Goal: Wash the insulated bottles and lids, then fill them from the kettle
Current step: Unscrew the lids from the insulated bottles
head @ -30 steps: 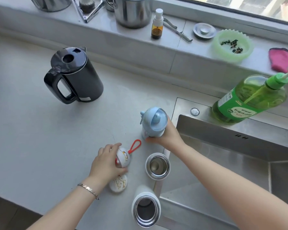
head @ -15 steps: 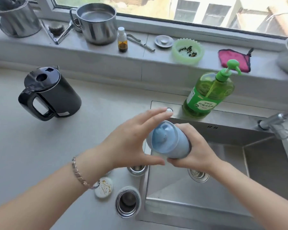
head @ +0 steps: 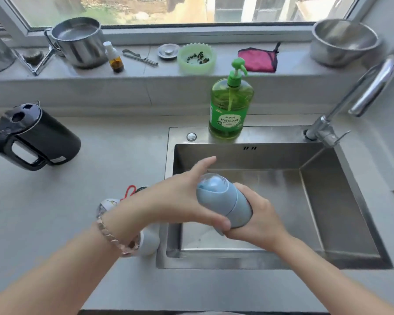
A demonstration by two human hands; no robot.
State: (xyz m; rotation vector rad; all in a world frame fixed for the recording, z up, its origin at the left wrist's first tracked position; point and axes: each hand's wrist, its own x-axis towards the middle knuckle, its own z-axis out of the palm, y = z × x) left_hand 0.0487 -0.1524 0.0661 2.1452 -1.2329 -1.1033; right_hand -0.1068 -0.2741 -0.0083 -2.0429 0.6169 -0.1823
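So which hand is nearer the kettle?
Left. The left hand grips the blue bottle at its lid, right of the kettle; the right hand holds the base, farther right over the sink.

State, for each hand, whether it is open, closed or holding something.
Left hand: holding the blue bottle by its lid end.
Right hand: gripping the blue bottle's body.

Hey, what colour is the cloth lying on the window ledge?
The cloth is pink with dark edging, seen best in the head view.

Pink cloth (head: pixel 257 60) and steel bowl (head: pixel 344 42) sit on windowsill (head: pixel 146 71) behind soap bottle (head: pixel 231 108).
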